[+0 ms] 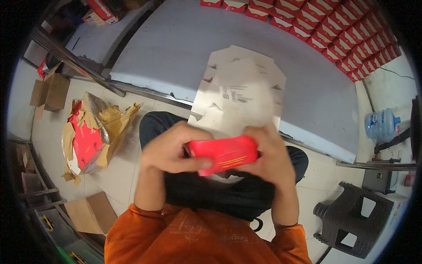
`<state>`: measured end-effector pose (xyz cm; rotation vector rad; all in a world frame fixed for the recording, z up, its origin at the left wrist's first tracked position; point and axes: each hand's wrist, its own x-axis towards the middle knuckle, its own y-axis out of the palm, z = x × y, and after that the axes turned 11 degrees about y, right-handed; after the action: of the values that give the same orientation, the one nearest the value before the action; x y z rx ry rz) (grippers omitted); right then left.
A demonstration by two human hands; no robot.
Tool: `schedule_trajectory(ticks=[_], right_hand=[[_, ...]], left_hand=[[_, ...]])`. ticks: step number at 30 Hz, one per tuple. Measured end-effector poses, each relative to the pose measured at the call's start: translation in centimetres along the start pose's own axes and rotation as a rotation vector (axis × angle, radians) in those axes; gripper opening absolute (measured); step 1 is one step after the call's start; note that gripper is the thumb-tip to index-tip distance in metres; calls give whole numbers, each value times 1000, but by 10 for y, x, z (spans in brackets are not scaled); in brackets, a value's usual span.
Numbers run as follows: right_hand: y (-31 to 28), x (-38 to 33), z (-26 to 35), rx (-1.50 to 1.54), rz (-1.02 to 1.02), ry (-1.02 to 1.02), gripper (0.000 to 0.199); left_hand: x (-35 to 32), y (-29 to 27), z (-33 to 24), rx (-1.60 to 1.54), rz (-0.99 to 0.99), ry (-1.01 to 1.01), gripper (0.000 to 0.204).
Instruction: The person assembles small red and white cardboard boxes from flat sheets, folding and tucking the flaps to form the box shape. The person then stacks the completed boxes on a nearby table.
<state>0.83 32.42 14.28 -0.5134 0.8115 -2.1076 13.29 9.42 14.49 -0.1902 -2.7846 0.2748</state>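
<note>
1. Two hands worked on one red box point(225, 152), held over the lap, near the front edge of the grey surface point(162, 53).
2. The left hand point(173, 147) had its grip clamped on the box's left end, thumb across the near face.
3. The right hand point(271, 154) was closed around the other end, blurred, some fingers hidden behind the box.
4. Judging by this pose, the step in hand was folding or pressing the box into shape; how far its flaps were shut could not be told.
5. The next move seemed to call for firm, even pressure along the edges, light enough to spare the walls.
6. The box looked like thin, smooth card, rounded at its right end, with slim yellow lines.
7. White sheets point(246, 88), flat and cut slantwise at the far corners, lay on the surface and jutted past its front edge.
8. Angular red-and-white boxes point(325, 27) stood in tight rows at the far right.
9. Crumpled, torn brown paper point(115, 121) wrapped smooth red card point(85, 138) on the tiled floor point(118, 176).
</note>
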Motion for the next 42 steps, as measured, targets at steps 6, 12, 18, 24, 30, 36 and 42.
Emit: schedule_trajectory(ticks=[6, 12, 18, 24, 30, 36, 42], right_hand=[[-43, -2, 16, -315, -237, -31, 100], [-11, -8, -26, 496, -346, -185, 58], [-31, -18, -3, 319, -145, -214, 26], [-38, -19, 17, -58, 201, -61, 21], [-30, -20, 28, -200, 354, -107, 25], [-14, -33, 6, 70, -454, -358, 38], [-1, -37, 4, -362, -555, -217, 66]], left_hand=[[0, 0, -22, 186, 84, 17, 25], [29, 54, -11, -382, -123, -96, 19], [11, 44, 25, -351, 156, -356, 13], [13, 45, 11, -250, 132, -221, 11], [26, 47, -9, 216, 420, 12, 18], [34, 63, -41, -333, -497, -117, 22], [43, 82, -40, -479, -692, -118, 22]])
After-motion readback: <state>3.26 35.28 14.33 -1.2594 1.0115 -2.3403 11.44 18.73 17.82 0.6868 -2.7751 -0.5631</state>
